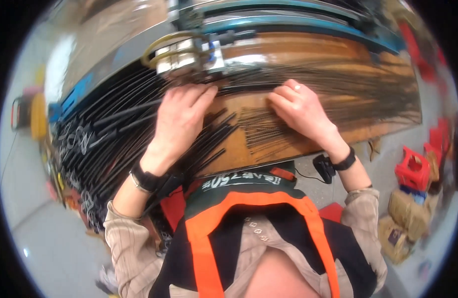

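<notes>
A wooden worktable (239, 145) carries many long, thin dark rods or wires. Close to the metal head (181, 60) of a machine, my left hand (181, 111) is closed, fingertips at one end of a thin black rod (249, 90). Farther right along that rod, my right hand (299, 107) is closed in a pinch, with fingertips partly hidden. Thicker black rods (124, 119) lie in a pile left of and under my left hand. Thin wire-like strands (358, 92) fan out beyond my right hand, blurred.
A blue rail (288, 24) runs along the far side of the table. A yellow hose (154, 49) loops round the machine head. Red plastic stool (413, 169) and brown cardboard boxes (408, 211) are on the floor at right. A yellow object (38, 116) stands at far left.
</notes>
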Demonstrator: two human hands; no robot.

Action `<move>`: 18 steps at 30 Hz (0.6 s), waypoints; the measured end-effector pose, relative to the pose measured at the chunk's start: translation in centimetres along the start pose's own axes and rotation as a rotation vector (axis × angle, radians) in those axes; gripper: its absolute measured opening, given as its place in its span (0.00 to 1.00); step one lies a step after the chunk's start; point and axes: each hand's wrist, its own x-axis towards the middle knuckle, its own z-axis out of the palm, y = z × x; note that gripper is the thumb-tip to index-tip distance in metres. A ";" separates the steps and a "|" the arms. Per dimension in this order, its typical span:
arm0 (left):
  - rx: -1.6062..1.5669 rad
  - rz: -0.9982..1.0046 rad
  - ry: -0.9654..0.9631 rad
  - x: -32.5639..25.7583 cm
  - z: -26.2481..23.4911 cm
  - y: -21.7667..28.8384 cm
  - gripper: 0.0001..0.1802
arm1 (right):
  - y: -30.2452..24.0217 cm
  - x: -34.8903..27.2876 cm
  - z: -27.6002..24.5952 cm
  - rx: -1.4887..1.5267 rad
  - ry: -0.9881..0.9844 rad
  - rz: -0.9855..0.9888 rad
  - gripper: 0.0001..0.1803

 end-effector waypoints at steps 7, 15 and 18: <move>0.125 -0.483 -0.208 -11.0 -6.5 -4.4 0.08 | -1.6 2.6 -1.1 -0.050 -0.263 -0.076 0.10; -0.003 -0.417 -0.274 -11.5 -4.5 -3.7 0.11 | -2.2 3.0 -0.6 0.015 -0.404 -0.002 0.14; -0.019 -0.326 -0.343 -11.4 -5.2 -4.0 0.13 | -3.1 3.6 -0.4 0.011 -0.338 0.040 0.14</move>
